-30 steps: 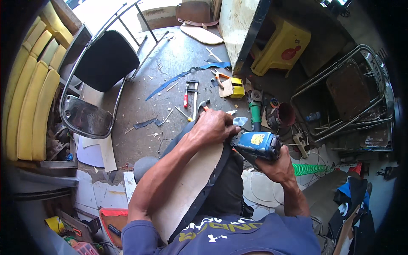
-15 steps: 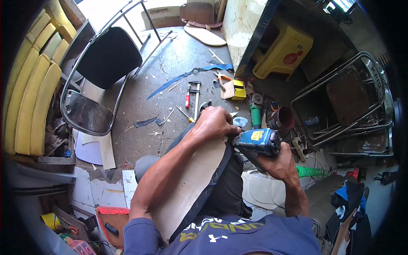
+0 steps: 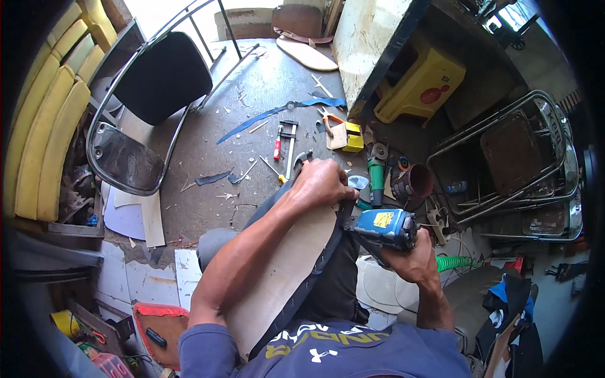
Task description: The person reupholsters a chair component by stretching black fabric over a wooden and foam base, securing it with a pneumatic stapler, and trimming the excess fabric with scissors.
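Observation:
Across my lap lies a long pale board (image 3: 287,268) wrapped in dark fabric (image 3: 297,295). The fabric is folded over its right edge, where a row of staples shows. My left hand (image 3: 324,184) is closed at the board's far end, with thumb and fingers pinching the fabric there. A blue staple gun (image 3: 381,228) with a yellow label is gripped in my right hand (image 3: 413,257). Its nose sits at the folded edge, just below my left fingers. Whether it touches the fabric, I cannot tell.
A clamp with a red handle (image 3: 278,145), a pair of orange-handled pliers (image 3: 329,116), a yellow box (image 3: 354,138) and a green angle grinder (image 3: 376,176) lie beyond my hands. Metal-framed chairs stand left (image 3: 165,79) and right (image 3: 510,151). A green coiled hose (image 3: 455,262) is by my right wrist.
The staple gun and my right hand have shifted slightly nearer to me along the fabric edge, away from my left fingers. My left hand keeps its pinch, and the whole view has tilted a little.

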`<control>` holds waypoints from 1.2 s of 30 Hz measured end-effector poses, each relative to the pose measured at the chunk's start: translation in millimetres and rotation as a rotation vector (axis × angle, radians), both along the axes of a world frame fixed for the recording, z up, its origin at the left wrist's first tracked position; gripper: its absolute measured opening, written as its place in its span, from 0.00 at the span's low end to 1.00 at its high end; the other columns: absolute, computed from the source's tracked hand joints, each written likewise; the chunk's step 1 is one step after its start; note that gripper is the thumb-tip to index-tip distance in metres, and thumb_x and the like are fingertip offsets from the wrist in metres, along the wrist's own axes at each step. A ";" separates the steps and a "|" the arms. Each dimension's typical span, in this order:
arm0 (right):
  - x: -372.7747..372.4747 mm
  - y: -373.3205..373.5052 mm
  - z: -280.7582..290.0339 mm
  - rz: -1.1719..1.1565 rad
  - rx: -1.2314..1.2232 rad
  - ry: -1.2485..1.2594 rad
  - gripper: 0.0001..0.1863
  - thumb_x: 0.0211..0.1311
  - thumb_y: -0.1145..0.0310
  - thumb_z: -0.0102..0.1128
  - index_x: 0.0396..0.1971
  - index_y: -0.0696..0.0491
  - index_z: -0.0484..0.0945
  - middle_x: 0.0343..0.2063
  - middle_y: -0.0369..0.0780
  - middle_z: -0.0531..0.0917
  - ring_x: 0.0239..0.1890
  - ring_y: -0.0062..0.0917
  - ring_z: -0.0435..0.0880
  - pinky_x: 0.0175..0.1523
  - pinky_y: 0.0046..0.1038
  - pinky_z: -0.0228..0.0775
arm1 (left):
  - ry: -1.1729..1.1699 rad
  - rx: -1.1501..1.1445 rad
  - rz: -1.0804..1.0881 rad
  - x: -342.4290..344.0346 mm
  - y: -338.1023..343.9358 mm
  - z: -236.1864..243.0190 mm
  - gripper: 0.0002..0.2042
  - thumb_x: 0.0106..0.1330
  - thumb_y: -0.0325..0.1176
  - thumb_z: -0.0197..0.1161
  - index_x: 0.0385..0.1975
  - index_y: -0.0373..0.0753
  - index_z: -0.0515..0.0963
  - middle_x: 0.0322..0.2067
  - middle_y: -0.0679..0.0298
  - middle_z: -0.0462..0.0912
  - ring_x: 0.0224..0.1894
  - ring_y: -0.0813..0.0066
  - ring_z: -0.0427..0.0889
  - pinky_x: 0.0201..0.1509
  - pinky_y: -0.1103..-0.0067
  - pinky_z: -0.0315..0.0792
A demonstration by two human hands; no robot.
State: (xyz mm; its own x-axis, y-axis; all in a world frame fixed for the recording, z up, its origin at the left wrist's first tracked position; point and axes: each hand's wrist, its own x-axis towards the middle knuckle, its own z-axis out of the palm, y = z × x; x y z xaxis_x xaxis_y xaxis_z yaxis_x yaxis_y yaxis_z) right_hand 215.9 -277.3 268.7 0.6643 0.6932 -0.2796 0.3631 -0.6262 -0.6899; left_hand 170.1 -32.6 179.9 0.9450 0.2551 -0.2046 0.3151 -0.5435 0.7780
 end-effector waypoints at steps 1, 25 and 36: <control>-0.6 0.1 0.8 0.014 -0.002 -0.009 0.18 0.50 0.65 0.73 0.40 0.58 0.88 0.33 0.46 0.90 0.37 0.31 0.91 0.47 0.35 0.80 | -0.010 -0.002 0.003 -0.5 -0.5 0.3 0.21 0.54 0.51 0.76 0.33 0.36 0.90 0.24 0.52 0.88 0.30 0.55 0.89 0.44 0.66 0.81; 47.1 -112.3 -230.0 -0.206 -0.197 -0.263 0.28 0.53 0.69 0.62 0.56 0.63 0.76 0.42 0.57 0.85 0.48 0.54 0.84 0.55 0.48 0.75 | -0.352 -0.391 -0.094 11.7 10.5 58.2 0.20 0.67 0.47 0.73 0.24 0.34 0.81 0.21 0.70 0.77 0.25 0.84 0.71 0.28 0.77 0.65; 11.0 -117.3 -344.5 -0.356 -0.286 -0.187 0.25 0.60 0.62 0.67 0.55 0.59 0.79 0.54 0.60 0.79 0.59 0.55 0.77 0.65 0.48 0.69 | -1.121 -1.355 0.292 -35.3 -22.9 39.0 0.16 0.80 0.44 0.54 0.48 0.36 0.80 0.44 0.56 0.88 0.41 0.76 0.86 0.45 0.80 0.80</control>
